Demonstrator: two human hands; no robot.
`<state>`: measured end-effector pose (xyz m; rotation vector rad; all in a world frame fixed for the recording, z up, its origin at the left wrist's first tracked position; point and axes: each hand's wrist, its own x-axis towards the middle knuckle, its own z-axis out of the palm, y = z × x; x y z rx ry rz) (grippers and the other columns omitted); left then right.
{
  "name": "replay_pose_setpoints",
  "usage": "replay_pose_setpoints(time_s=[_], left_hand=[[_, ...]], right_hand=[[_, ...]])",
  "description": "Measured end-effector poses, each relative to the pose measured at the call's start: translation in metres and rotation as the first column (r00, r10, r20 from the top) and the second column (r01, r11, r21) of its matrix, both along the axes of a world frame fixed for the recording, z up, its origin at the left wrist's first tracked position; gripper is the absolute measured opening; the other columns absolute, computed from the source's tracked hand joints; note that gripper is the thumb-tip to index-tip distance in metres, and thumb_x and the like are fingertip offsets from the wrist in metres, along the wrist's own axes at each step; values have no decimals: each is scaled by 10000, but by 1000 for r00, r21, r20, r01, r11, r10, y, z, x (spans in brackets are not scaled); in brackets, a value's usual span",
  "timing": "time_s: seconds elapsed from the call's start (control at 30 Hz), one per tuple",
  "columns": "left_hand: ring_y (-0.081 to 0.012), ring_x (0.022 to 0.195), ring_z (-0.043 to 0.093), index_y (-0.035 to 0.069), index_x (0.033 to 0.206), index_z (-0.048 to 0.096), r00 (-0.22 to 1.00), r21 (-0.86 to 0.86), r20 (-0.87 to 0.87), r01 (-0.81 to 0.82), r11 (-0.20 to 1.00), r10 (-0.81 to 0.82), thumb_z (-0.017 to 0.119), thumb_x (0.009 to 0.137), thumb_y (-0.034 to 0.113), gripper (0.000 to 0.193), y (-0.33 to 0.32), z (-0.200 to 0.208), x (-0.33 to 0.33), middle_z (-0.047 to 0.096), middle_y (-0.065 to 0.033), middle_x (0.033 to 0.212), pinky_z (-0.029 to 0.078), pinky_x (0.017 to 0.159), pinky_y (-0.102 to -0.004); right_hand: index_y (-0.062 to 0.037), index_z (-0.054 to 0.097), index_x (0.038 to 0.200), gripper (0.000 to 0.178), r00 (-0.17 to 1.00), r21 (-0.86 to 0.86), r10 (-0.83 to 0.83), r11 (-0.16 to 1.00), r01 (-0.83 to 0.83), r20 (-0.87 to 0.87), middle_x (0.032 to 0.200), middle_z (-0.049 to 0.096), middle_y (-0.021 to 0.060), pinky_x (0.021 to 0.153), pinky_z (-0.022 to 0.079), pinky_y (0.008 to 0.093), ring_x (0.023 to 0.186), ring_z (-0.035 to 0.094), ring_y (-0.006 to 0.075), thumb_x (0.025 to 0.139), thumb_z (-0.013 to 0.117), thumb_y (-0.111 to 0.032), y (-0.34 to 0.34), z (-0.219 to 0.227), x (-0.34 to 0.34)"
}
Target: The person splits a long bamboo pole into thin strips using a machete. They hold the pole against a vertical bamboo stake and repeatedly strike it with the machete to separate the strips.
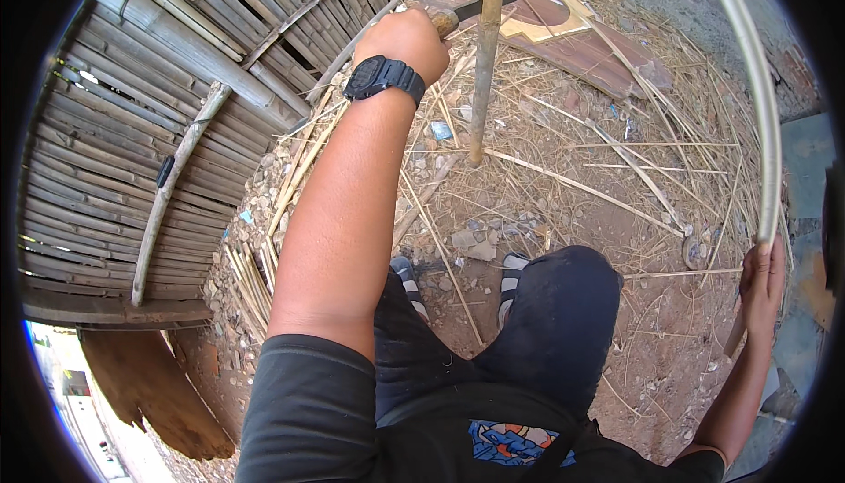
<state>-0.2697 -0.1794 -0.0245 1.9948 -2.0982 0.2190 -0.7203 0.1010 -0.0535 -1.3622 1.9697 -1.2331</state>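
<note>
My left hand, with a black watch on its wrist, is stretched far forward and closed around the wooden handle of a machete. Its dark blade points right and crosses an upright bamboo post; whether it touches the post I cannot tell. Out at the right edge, my right hand is wrapped around a long, pale bamboo pole. This pole rises past the top of the picture and looks bent near the rim. A short end of it shows below the hand.
A bamboo slat wall stands on the left, with a stick leaning on it. Bamboo strips and straw litter the dirt floor. Beyond the post lies a brown board under a yellow frame-like piece. A brick wall rises behind.
</note>
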Motion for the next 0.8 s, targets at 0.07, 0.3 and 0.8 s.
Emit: replay_pose_setpoints(time_s=[0.07,0.3,0.8], left_hand=[[-341,949,703,11,1080,695,1000,-2,-6,2,1000,-2,689,874,399,440,0,0,1,723,-197,978,559,860,-440],[-340,961,698,21,1060,700,1000,-6,-2,20,1000,-20,688,876,398,420,4,1,-4,723,-194,980,553,868,-440],[-359,932,700,31,1067,693,999,-42,-43,22,999,-24,685,869,368,391,0,-8,4,718,-208,978,557,839,-443]], right_hand=[[-48,512,1199,319,997,-258,-45,964,59,59,688,369,-59,438,266,187,522,315,14,1076,418,-326,-2,21,-9],[-71,433,1192,235,996,-396,82,916,-65,26,726,427,-26,452,332,191,531,377,41,1083,399,-277,-41,-40,12],[-45,493,1207,287,995,-436,-3,899,48,103,758,429,-20,464,298,199,549,363,36,1080,415,-290,-13,29,-11]])
